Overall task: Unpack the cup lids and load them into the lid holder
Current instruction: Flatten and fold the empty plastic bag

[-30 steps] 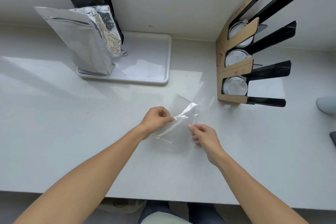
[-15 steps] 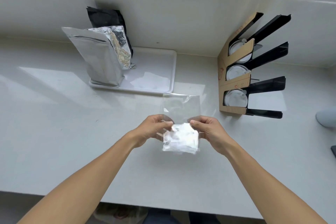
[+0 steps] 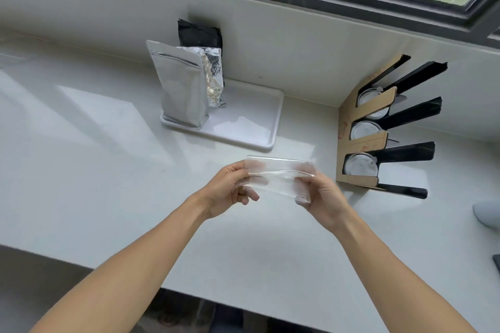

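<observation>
A clear plastic bag, folded into a flat strip, is held above the white counter between both hands. My left hand pinches its left end and my right hand pinches its right end. No lids show inside the bag. The lid holder, brown cardboard with black slanted dividers, stands at the right against the wall. White cup lids sit in its three slots.
A white tray at the back holds a silver foil pouch, with a black bag behind it. A grey object lies at the right edge. A window runs above the wall.
The bag has gone from a hanging sheet to a folded horizontal strip, and both hands have lifted it and spread apart. The view has tilted up, showing the window.
</observation>
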